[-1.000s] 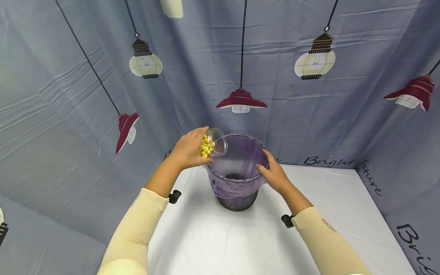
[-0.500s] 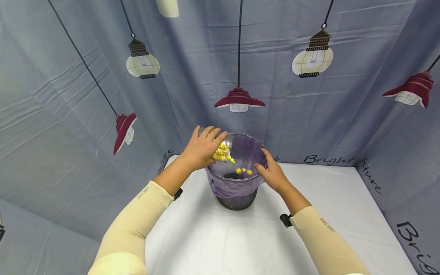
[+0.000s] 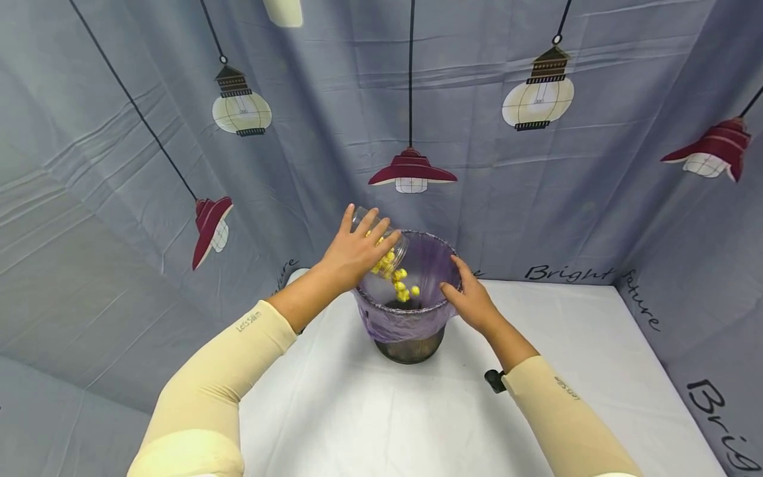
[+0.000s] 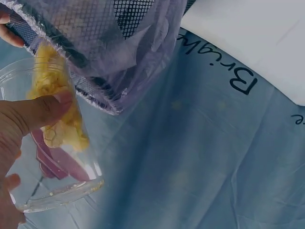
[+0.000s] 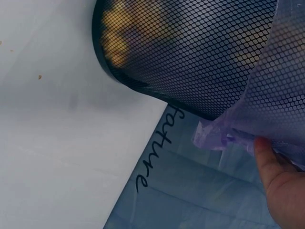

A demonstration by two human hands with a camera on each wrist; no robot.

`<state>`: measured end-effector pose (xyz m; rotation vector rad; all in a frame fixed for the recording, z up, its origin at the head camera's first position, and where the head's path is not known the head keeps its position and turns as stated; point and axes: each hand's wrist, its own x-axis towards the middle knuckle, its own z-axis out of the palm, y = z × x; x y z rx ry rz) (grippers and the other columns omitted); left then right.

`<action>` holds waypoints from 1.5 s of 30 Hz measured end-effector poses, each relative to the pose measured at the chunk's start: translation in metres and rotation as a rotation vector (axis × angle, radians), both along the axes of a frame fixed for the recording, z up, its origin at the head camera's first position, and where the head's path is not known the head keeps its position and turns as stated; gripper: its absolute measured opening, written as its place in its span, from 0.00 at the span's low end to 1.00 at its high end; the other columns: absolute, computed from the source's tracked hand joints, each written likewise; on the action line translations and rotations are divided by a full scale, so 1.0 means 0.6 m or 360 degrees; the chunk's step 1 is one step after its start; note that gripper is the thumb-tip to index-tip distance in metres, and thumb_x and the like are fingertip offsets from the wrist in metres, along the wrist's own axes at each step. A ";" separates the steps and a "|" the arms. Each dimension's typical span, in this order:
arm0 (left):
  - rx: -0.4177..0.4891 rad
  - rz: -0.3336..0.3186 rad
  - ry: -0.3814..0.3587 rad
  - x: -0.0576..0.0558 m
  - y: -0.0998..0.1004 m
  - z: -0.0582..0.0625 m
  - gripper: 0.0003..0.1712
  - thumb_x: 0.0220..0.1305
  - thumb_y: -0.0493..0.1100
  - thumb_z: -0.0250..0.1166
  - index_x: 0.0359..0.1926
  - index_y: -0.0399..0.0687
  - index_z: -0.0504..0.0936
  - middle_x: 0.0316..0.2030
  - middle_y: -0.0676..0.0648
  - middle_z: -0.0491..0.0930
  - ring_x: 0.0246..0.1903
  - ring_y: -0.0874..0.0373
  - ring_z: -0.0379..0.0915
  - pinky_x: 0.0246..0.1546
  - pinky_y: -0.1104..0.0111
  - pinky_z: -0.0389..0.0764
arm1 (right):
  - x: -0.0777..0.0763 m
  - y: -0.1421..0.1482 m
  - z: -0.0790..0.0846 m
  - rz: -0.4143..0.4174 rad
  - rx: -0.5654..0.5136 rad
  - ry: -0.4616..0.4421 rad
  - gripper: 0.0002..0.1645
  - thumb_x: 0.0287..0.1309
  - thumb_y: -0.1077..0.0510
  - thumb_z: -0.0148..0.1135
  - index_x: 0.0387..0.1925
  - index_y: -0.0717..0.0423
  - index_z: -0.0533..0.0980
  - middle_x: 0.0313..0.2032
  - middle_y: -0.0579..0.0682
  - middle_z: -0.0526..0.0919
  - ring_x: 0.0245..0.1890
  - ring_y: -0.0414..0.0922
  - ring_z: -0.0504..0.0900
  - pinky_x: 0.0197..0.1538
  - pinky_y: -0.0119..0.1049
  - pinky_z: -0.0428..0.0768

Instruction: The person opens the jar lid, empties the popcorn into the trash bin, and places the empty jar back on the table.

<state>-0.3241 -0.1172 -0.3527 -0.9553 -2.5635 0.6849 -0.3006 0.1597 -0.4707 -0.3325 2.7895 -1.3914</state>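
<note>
My left hand (image 3: 350, 255) grips a clear plastic jar (image 4: 62, 191), tipped mouth-down over a wastebasket (image 3: 410, 351). Yellow popcorn (image 3: 402, 289) spills from the jar's mouth into the wastebasket; more popcorn (image 4: 62, 126) is still inside the jar in the left wrist view. A purple bin liner (image 3: 393, 324) lines the wastebasket and folds over its rim. On the right side of that rim, my right hand (image 3: 475, 305) holds on, thumb on the inner side and fingers outside. Through the black mesh in the right wrist view, blurred yellow popcorn (image 5: 116, 38) shows low in the wastebasket.
The wastebasket stands on a white-covered table (image 3: 357, 417), near its back edge. Behind and at the sides hangs a grey-blue curtain (image 3: 334, 152) printed with lamps and lettering. A few small crumbs (image 5: 40, 77) lie on the white cloth.
My left hand has turned the jar from sideways to mouth-down and moved it right over the wastebasket. Popcorn has begun falling out. My right hand keeps its hold on the rim.
</note>
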 end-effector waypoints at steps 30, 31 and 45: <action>-0.0382 -0.0207 0.0266 0.005 0.021 0.029 0.60 0.48 0.59 0.79 0.77 0.63 0.53 0.74 0.47 0.56 0.78 0.43 0.33 0.74 0.42 0.37 | 0.003 0.002 0.000 -0.0008 -0.0028 -0.0021 0.45 0.70 0.43 0.49 0.80 0.45 0.42 0.77 0.61 0.51 0.74 0.63 0.54 0.71 0.64 0.57; -0.0393 -0.0211 0.0271 0.006 0.020 0.029 0.59 0.49 0.59 0.78 0.77 0.63 0.53 0.75 0.47 0.56 0.78 0.43 0.34 0.74 0.42 0.37 | 0.003 0.001 0.000 -0.0004 -0.0031 -0.0022 0.45 0.70 0.43 0.49 0.80 0.45 0.42 0.77 0.61 0.51 0.74 0.63 0.54 0.71 0.64 0.57; -0.0148 0.0007 0.0005 0.013 -0.018 0.027 0.70 0.44 0.48 0.82 0.80 0.61 0.44 0.77 0.45 0.49 0.78 0.42 0.31 0.74 0.41 0.34 | 0.000 0.001 0.001 -0.0017 -0.0036 -0.0030 0.45 0.69 0.43 0.50 0.80 0.43 0.43 0.76 0.62 0.52 0.74 0.64 0.54 0.70 0.65 0.58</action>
